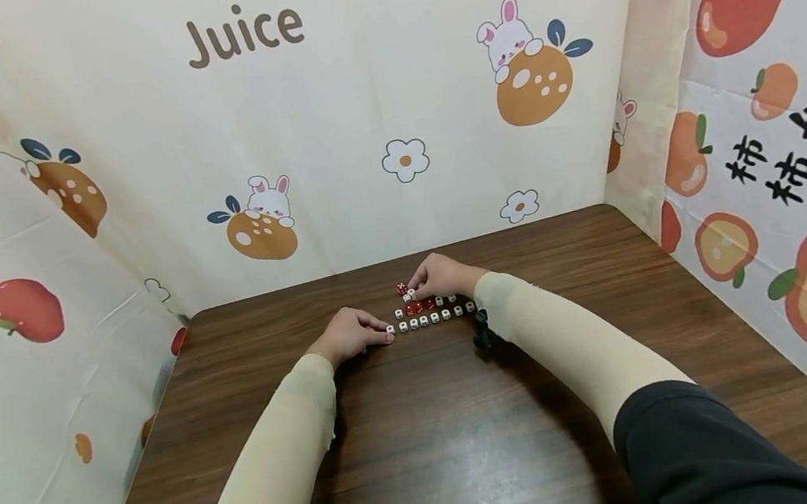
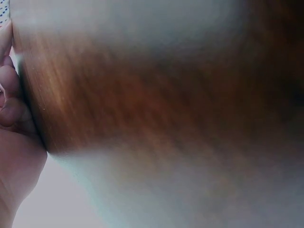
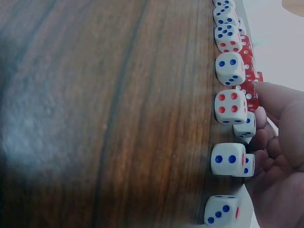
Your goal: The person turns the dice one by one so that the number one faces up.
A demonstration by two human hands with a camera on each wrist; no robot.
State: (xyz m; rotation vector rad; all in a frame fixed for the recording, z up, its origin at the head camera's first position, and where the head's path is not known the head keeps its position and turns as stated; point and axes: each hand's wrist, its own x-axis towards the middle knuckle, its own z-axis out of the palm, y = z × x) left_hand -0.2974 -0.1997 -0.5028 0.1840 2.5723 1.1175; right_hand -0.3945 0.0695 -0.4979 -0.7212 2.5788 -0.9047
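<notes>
Several small dice stand in rows at the back of the table. At the left end of the front row, my left hand pinches a white die between thumb and fingertip. My right hand reaches over the rows from the right, its fingertips gripping a white die behind them. A red die sits just past those fingertips. The second row has red dice in its middle and white ones at its ends. In the right wrist view, front-row white dice show blue and red pips.
The dark wooden table ends at a printed cloth wall close behind the dice. A second printed cloth rises along the right side. A small black object is at my right wrist, near the front row's right end.
</notes>
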